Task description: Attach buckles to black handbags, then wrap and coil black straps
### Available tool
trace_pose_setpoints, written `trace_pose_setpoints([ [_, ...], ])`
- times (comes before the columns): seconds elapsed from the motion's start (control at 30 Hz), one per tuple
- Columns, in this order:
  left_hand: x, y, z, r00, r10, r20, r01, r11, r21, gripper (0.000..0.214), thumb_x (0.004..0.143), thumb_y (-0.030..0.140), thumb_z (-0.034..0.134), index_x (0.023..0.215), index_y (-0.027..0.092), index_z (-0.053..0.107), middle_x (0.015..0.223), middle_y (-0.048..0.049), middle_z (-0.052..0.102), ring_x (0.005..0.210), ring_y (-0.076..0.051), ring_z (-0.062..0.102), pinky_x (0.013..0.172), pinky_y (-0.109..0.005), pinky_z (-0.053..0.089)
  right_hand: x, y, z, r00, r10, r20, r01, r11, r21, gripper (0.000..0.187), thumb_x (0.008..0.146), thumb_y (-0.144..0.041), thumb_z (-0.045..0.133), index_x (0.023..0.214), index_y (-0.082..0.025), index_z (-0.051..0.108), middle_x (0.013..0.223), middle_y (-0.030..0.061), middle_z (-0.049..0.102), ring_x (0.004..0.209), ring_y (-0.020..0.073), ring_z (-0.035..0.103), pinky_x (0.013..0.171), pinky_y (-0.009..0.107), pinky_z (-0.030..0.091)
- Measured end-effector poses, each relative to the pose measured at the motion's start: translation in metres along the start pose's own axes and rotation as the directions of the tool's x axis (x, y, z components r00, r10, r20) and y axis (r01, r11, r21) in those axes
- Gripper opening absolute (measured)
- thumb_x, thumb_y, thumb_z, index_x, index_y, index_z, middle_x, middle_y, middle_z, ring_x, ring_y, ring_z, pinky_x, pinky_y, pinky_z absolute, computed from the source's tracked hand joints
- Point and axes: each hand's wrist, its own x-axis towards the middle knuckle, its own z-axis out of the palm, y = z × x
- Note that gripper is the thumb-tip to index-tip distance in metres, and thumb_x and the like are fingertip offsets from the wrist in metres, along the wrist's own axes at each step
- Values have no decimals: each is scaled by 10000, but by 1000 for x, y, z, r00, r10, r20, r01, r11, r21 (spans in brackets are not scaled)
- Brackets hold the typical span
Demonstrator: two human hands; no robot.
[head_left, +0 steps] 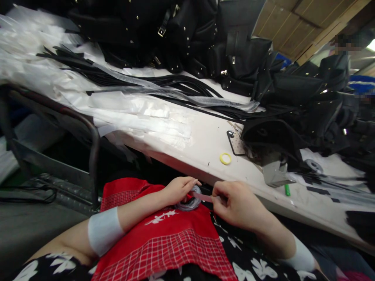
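Over my lap, my left hand (179, 189) is closed around a roll of greyish tape (193, 203), which rests against the red apron (146, 238). A thin pinkish strip (206, 198) stretches from the roll across to my right hand (233, 203). The fingers of my right hand pinch its far end, close to the table's front edge. Part of the roll is hidden behind my left fingers.
On the white table (202, 146) lie a yellow ring (225, 158), a phone (236, 143), long black straps (164, 80) and white plastic bags (140, 117). Black leather bags (187, 35) are heaped behind. A metal chair (58, 156) stands at left.
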Motion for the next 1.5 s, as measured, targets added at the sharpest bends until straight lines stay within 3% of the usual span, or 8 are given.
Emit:
trace_pose_setpoints([
  [0.23,-6,4,-10,972,233,-16,-230,966,117,478,978,444,330,1001,155,709,931,-69,714,846,-189,639,808,-279,476,33,27,28,988,20,-154,-2,993,115,129,859,-231,546,766,-194,627,702,-2,653,621,119,530,594,239,334],
  [0.37,-13,15,-6,915,403,30,-392,867,308,403,979,384,381,819,167,681,794,-35,654,760,-161,588,745,-258,442,54,57,55,982,77,-172,-7,925,379,201,869,-340,574,743,-189,612,697,1,632,656,135,538,624,248,390],
  [0.57,-19,16,-2,832,554,22,-507,744,435,307,961,285,435,758,166,632,736,-23,607,692,-135,551,679,-238,439,57,71,100,941,320,105,-261,493,830,501,854,-644,477,836,-166,628,630,5,601,521,134,542,518,257,408],
  [0.77,-26,14,0,729,678,97,-638,620,457,245,945,253,467,879,167,686,886,-65,648,832,-154,617,786,-249,507,46,47,107,959,189,209,-253,249,935,379,766,-521,699,779,-145,663,707,16,647,629,127,562,616,250,427],
  [0.87,-28,14,2,726,686,37,-622,633,460,220,924,256,504,911,191,714,984,-82,617,918,-167,617,831,-266,522,44,38,110,949,306,78,-184,336,924,294,749,-439,725,719,-156,653,652,1,631,583,122,538,578,244,411],
  [1.03,-25,17,4,788,563,-248,-414,783,463,182,865,254,555,790,181,704,977,-73,537,823,-152,596,795,-287,514,45,31,117,870,323,-372,38,710,704,193,862,-325,582,814,-198,721,785,24,715,703,166,624,689,275,477],
  [1.3,-14,8,6,914,328,-238,-259,925,279,325,919,349,512,705,176,684,786,-39,639,721,-151,612,689,-254,472,58,43,108,825,458,-332,-10,598,801,325,853,-479,619,727,-180,646,554,-13,596,525,131,545,563,254,452],
  [1.5,3,-5,-6,928,166,-334,-132,984,123,399,889,465,525,740,152,722,710,-51,682,663,-172,616,625,-256,444,51,51,100,773,441,-456,71,654,753,367,922,-481,489,1114,-183,583,983,97,672,769,185,626,678,316,521],
])
